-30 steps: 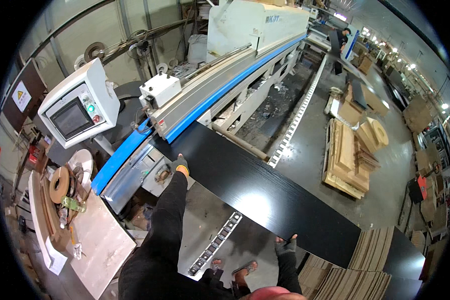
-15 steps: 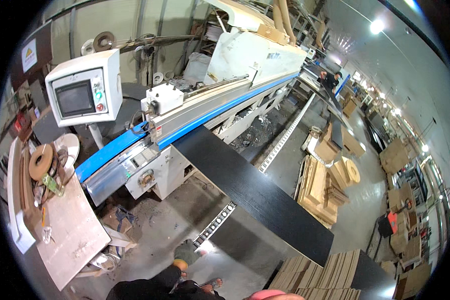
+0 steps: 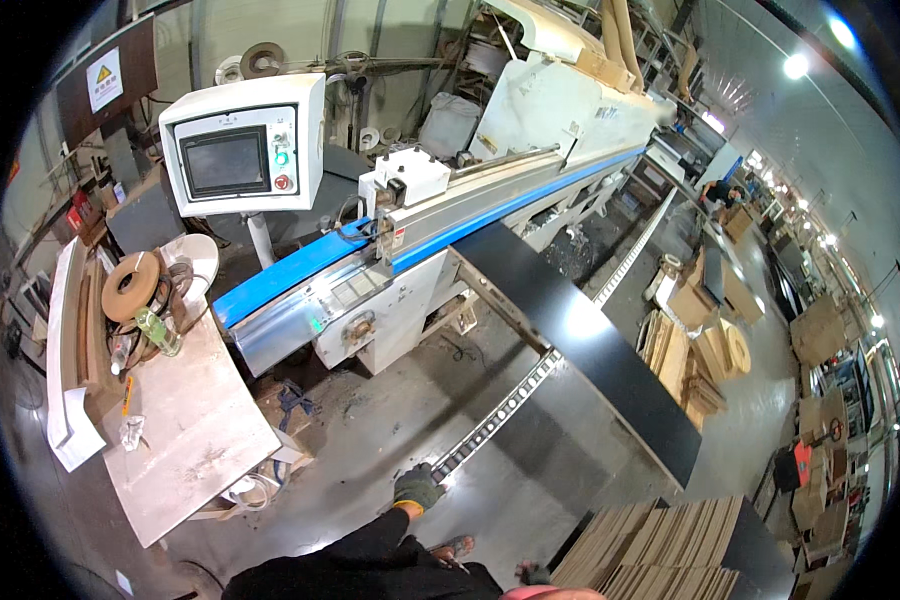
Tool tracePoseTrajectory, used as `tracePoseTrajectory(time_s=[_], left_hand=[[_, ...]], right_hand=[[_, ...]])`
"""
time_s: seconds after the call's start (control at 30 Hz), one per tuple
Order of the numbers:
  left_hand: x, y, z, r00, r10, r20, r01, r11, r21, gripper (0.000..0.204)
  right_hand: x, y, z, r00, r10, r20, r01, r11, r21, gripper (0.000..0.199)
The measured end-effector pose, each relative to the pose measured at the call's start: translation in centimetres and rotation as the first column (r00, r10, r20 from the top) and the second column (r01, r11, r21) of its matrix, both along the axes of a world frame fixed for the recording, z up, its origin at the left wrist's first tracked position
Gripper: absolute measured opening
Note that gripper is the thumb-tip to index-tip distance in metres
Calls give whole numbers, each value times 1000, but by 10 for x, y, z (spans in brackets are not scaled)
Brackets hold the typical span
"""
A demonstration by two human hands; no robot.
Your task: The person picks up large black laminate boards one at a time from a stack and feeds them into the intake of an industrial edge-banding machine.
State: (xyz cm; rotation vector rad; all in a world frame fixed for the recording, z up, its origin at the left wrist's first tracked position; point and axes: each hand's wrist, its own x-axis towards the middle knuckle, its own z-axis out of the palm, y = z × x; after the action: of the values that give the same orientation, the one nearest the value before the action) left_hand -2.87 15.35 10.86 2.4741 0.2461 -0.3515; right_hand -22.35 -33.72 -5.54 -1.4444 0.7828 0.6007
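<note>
My left hand [image 3: 418,489], in a dark glove, is at the near end of a long roller rail [image 3: 502,412], its fingers closed round that end. A long black board [image 3: 592,332] lies across the rail. One end of the board meets the side of a white edge-banding machine [image 3: 422,300] under its blue strip. Low in the view, a small dark gloved shape beside a stack of boards [image 3: 640,550] appears to be my right hand [image 3: 533,573]; its fingers are too hidden to read.
A control panel [image 3: 232,160] stands on a post at left. Tape rolls [image 3: 132,285] and a bottle [image 3: 158,332] sit on a pale worktable [image 3: 195,435]. Wood pieces [image 3: 673,365] lie beyond the board. Another person [image 3: 718,194] bends far down the hall.
The black board has moved farther along the machine, away from me. More of the rail shows on the near side of it. The view has shifted, and the right-hand shape has appeared.
</note>
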Motion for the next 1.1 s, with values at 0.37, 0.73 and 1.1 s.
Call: tracePoseTrajectory(time_s=[0.37, 0.73, 1.1], left_hand=[[-6, 7, -13, 997, 74, 37, -75, 996, 44, 59], [1, 4, -4, 991, 91, -102, -81, 992, 98, 64], [-12, 1, -57, 971, -169, 172, 129, 967, 220, 69]], right_hand=[[31, 102, 184, 871, 488, 60, -418, 798, -435, 51], [7, 58, 275, 820, 565, -92, -455, 545, -705, 49], [-36, -94, 317, 785, 401, 473, 341, 358, -869, 53]])
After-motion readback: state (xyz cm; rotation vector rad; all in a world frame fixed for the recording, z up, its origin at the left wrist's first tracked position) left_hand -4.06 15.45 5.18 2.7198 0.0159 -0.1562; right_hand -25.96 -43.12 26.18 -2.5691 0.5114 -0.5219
